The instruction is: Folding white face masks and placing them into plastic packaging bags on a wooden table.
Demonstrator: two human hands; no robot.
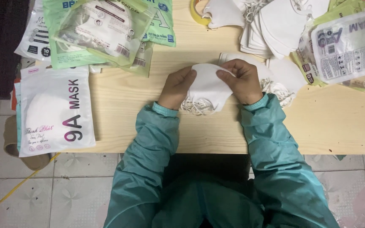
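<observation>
My left hand (176, 86) and my right hand (242, 80) both grip a small stack of folded white face masks (208, 88) over the middle of a light wooden table (119, 101). The masks' white ear loops (195, 107) hang in a bunch below the stack, toward me. Both arms wear teal jacket sleeves. More loose white masks (286, 76) lie just right of my right hand.
A white mask packet (55, 109) lies at the table's left end. Green mask packets (93, 31) pile at the back left, other packets (347, 46) at the back right. A heap of white masks (271, 25) and a tape roll (198, 12) sit behind. Tiled floor lies below.
</observation>
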